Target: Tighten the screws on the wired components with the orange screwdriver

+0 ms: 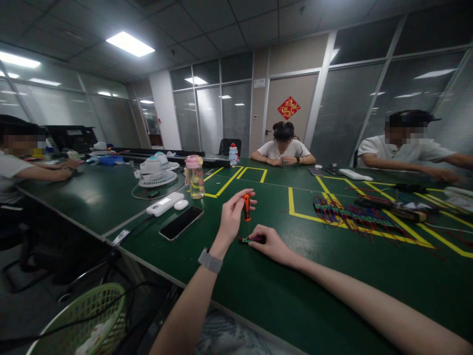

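Note:
My left hand (235, 213) grips the orange and black handle of a screwdriver (247, 206), some of its fingers stretched out. The screwdriver stands upright, its thin shaft pointing down at a small green circuit board (244, 240) on the table. My right hand (271, 242) is closed on the board's right side, thumb and forefinger pinching it against the tabletop. Thin dark and red wires show by the board, partly hidden under the right fingers. Whether the tip sits in a screw is too small to tell.
Left of my hands lie a phone (181, 223), a white power strip (165, 204) and a pink-lidded bottle (194, 177). Wired circuit boards (354, 214) lie to the right inside yellow tape. White fans (155, 172) stand farther left. Several people sit around the green table (295, 286). A green basket (120, 301) stands below.

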The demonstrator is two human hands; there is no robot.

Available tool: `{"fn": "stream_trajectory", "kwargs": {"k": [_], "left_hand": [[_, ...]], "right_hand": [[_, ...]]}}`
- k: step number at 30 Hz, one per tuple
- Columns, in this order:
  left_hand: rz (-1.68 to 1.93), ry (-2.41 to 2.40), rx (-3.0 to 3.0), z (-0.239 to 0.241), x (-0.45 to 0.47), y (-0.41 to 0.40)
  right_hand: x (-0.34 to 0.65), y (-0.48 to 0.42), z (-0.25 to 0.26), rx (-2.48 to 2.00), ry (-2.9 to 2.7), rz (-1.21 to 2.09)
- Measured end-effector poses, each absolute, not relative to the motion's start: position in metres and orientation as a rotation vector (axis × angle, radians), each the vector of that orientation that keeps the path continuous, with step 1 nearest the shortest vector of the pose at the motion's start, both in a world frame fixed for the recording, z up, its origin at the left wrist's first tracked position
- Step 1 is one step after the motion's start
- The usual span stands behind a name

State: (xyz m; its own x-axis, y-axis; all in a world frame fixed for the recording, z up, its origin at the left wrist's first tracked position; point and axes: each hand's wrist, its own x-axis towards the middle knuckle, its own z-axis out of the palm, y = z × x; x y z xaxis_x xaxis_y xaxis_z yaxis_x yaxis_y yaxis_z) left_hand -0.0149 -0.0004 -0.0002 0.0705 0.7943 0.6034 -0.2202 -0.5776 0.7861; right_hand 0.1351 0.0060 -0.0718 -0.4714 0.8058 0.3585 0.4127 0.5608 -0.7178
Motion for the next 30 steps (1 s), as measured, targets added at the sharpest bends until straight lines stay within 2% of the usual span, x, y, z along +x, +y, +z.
{"fn": "stream_trajectory", "kwargs": {"k": [12, 20, 30], "left_hand": [[1.845, 0.861, 1.781, -0.0020, -0.0153, 0.0002], [1.611, 0.608, 1.609, -0.0003, -0.0128, 0.0008], [1.707, 0.739, 1.605, -0.0010, -0.0144, 0.0013]], "right_hand": [[0.1351, 0.0090, -0.0763, -0.958, -2.099, 0.717], [0.1346, 0.0088, -0.0757, -0.964, -2.098, 0.716], [0.1355, 0.0086, -0.0760, -0.962, -2.093, 0.721]]}}
